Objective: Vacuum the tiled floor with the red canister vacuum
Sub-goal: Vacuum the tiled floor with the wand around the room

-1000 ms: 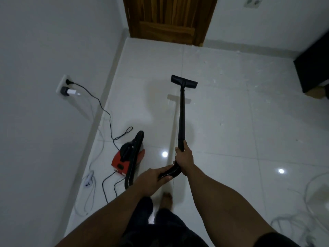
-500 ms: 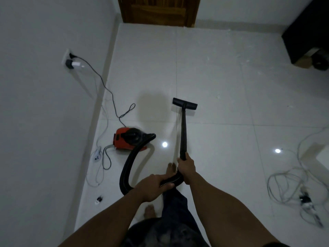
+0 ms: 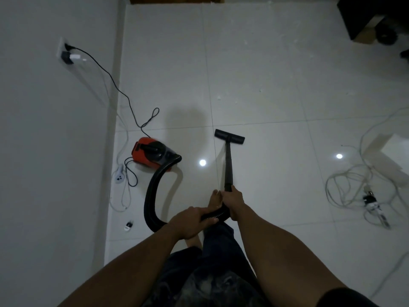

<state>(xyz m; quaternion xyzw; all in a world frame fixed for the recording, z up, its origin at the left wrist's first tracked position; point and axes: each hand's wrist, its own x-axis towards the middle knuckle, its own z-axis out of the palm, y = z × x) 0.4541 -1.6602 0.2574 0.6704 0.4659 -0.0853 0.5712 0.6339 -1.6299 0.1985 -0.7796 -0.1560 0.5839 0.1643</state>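
The red canister vacuum [image 3: 148, 155] sits on the white tiled floor [image 3: 276, 89] near the left wall. Its black hose [image 3: 152, 191] curves from the canister down to my hands. My left hand [image 3: 191, 222] is shut on the ribbed end of the hose. Just ahead of it, my right hand [image 3: 234, 201] is shut on the lower end of the black wand [image 3: 228, 167]. The wand runs forward to the flat black floor nozzle [image 3: 229, 136], which rests on the tiles beside a grout line.
A black power cord [image 3: 110, 78] runs from a wall socket [image 3: 66, 53] to the canister. White cables and a power strip [image 3: 119, 177] lie by the left wall. A tangle of white cables [image 3: 354, 191] lies at the right. Dark furniture [image 3: 365, 16] stands far right. My bare feet are below the wand.
The nozzle has been drawn back toward me across the tiles. The view has tilted down and back, and the canister now lies turned with the hose looping out to the side.
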